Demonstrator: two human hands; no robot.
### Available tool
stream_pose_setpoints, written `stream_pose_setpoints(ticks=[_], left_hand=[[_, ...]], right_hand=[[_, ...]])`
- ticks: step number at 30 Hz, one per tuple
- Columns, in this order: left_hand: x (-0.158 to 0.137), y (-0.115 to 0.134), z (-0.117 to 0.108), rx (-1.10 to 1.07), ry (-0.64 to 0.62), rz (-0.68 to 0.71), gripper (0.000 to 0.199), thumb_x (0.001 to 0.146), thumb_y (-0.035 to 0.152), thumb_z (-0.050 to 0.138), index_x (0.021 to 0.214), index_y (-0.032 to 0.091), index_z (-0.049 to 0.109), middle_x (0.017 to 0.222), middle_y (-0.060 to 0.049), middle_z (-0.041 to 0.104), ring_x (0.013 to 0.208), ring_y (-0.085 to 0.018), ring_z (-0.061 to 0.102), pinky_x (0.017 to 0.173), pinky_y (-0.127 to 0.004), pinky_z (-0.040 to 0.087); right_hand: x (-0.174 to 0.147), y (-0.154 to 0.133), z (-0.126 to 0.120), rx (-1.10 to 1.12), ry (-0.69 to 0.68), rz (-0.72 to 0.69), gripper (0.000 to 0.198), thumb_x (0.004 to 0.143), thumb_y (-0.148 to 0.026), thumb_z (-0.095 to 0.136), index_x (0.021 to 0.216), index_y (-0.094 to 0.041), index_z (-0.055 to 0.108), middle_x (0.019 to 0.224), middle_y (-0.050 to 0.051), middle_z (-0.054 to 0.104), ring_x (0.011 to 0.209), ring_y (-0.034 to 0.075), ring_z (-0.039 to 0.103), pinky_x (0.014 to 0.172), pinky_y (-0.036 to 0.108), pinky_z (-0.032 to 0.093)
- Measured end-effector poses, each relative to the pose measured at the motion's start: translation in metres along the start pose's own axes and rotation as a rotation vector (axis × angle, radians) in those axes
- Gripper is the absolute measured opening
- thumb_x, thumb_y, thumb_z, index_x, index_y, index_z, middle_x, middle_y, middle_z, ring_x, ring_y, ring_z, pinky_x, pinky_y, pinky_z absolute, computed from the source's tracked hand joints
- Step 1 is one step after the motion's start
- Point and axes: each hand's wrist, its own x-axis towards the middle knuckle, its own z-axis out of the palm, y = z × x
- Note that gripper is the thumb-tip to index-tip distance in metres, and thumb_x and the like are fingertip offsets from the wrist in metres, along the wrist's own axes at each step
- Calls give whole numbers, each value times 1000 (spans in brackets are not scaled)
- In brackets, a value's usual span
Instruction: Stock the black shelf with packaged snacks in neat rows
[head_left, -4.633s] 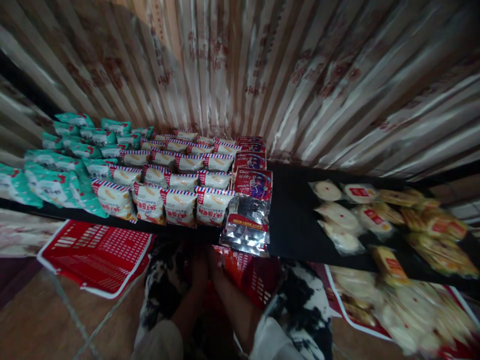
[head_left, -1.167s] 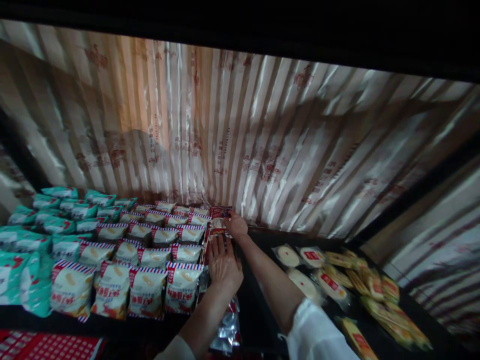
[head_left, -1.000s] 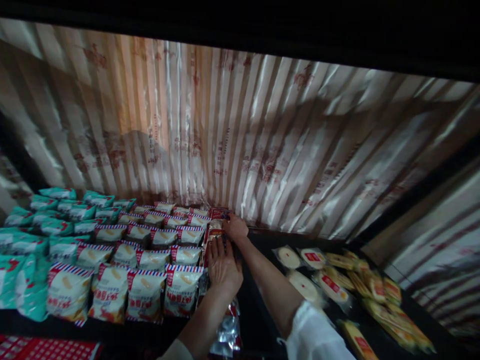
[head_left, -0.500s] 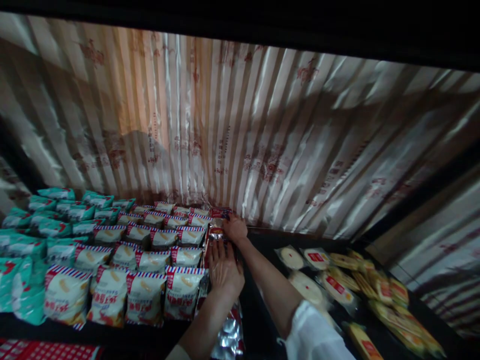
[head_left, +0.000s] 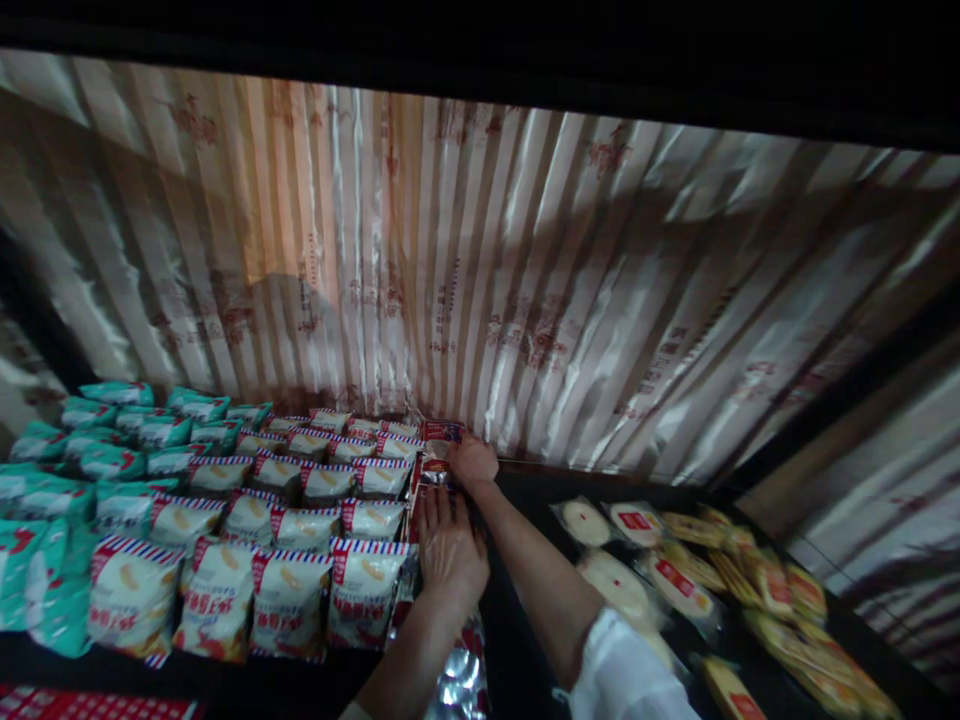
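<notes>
A row of dark red and silver foil packets [head_left: 469,665] runs from the front of the black shelf toward the back wall. My left hand [head_left: 452,548] lies palm down over the middle of this row, fingers stretched forward and open. Just beyond it, my right hand [head_left: 474,462] is at the far end of the row, its bent fingers closed at the right edge of a red foil packet [head_left: 437,468]. The fingertips there are partly hidden. White snack bags [head_left: 367,595] with striped red and blue tops stand upright in rows directly left of the foil packets.
Teal bags [head_left: 56,590] fill the shelf's far left. To the right, round white wrapped cakes [head_left: 619,580] and yellowish wrapped packs [head_left: 814,650] lie flat. A striped plastic-covered wall [head_left: 525,280] rises behind. A red checkered basket [head_left: 90,703] shows at bottom left.
The view has tilted slightly, so the shelf sits a little lower in the picture. Both hands stay at the foil packets with almost no movement.
</notes>
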Motion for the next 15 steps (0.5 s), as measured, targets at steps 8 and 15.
stream_pose_setpoints(ticks=[8, 15], left_hand=[[1, 3, -6, 12, -29, 26, 51, 79, 26, 48, 126, 5, 50, 138, -21, 42, 134, -35, 28, 110, -51, 22], [-39, 11, -37, -196, 21, 88, 35, 84, 20, 40, 115, 12, 56, 127, -14, 54, 124, -25, 43, 104, -43, 36]], right_hand=[[-11, 1, -7, 115, 99, -20, 35, 88, -26, 39, 113, -18, 60, 120, 12, 59, 113, 23, 50, 95, 35, 35], [-68, 28, -24, 590, 327, -149, 34, 85, -27, 41, 112, -14, 59, 114, 11, 61, 105, 20, 55, 95, 33, 39]])
